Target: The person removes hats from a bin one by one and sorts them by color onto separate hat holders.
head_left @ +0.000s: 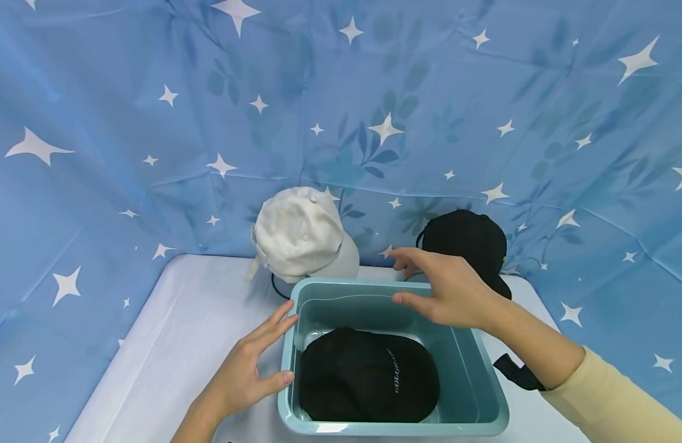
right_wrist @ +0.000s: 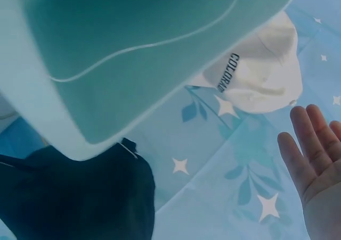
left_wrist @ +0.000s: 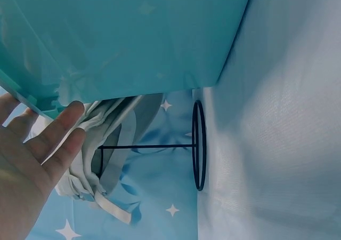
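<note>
A black cap [head_left: 368, 375] with pale lettering lies inside a teal plastic basin [head_left: 487, 394]. My left hand [head_left: 243, 363] is at the basin's left side, its fingertips at the rim and its fingers spread and fairly straight. Over the basin's far right part hovers my right hand [head_left: 451, 292], fingers loosely bent, with nothing in it. Behind the basin, a white cap [head_left: 299, 231] sits on a black wire stand [left_wrist: 198, 144]; the right wrist view shows dark lettering on its front. Another black cap [head_left: 465, 243] stands at the back right, partly hidden by my right hand.
All of this stands on a table with a white cloth [head_left: 169, 344]. A blue curtain [head_left: 318, 92] with white stars and leaf prints hangs close behind and along both sides. A black strap [head_left: 518, 372] hangs at my right wrist.
</note>
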### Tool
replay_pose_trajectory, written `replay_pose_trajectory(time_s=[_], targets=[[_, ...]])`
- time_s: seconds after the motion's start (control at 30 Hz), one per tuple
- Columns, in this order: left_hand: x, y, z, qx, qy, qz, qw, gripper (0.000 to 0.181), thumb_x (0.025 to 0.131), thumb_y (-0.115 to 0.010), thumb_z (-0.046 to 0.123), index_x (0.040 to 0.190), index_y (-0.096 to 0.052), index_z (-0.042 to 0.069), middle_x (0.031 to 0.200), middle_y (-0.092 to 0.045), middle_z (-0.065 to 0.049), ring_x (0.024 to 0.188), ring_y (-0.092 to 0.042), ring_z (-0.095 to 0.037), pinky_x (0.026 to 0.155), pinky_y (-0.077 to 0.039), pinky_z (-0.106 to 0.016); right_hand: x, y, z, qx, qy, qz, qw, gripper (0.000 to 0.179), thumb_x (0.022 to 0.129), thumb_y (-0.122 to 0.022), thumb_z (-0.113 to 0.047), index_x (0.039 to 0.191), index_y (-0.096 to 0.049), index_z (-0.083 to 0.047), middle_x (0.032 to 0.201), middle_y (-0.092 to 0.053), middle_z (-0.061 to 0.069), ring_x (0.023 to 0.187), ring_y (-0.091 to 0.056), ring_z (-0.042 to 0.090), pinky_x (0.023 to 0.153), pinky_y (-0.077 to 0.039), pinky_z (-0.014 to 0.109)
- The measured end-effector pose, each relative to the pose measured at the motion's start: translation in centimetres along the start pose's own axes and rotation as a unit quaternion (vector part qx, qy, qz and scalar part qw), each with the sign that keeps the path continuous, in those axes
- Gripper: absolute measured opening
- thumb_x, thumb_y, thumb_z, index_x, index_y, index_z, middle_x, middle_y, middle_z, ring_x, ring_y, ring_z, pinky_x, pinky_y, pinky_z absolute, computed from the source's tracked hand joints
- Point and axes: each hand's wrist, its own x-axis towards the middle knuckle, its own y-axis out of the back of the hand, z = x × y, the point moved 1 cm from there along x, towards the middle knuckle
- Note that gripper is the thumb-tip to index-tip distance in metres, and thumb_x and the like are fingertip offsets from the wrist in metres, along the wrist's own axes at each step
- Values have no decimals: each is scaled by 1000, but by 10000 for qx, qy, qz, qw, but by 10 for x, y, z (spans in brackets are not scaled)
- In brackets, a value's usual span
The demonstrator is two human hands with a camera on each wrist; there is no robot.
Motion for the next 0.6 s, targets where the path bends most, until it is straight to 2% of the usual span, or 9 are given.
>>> replay_pose_trajectory(time_s=[0.1, 0.4, 0.6], targets=[[0, 0, 0, -7, -30, 2, 10000, 73, 81, -69, 27, 147, -36, 23, 155, -25, -2, 138, -31, -21, 97, -39, -55, -7, -6, 2, 53, -58, -81, 9999, 67, 79, -74, -43, 136, -47, -21, 111, -62, -13, 95, -62, 5, 75, -53, 31], [0, -1, -1, -36, 18, -4, 10000, 73, 82, -69, 27, 147, -36, 24, 155, -25, -1, 138, -31, -21, 96, -39, -57, -21, -21, 4, 279, -79, -319, 9991, 68, 77, -75, -42, 135, -47, -22, 116, -62, -7, 95, -61, 4, 73, -53, 30], [0, 0, -1, -17, 38, 7, 10000, 74, 81, -70, 26, 147, -36, 24, 155, -25, -1, 138, -31, -21, 96, -39, -57, -26, -29, 6, 300, -128, -360, 9988, 69, 75, -77, -42, 134, -49, -21, 116, -62, -9, 95, -61, 5, 73, -53, 29]])
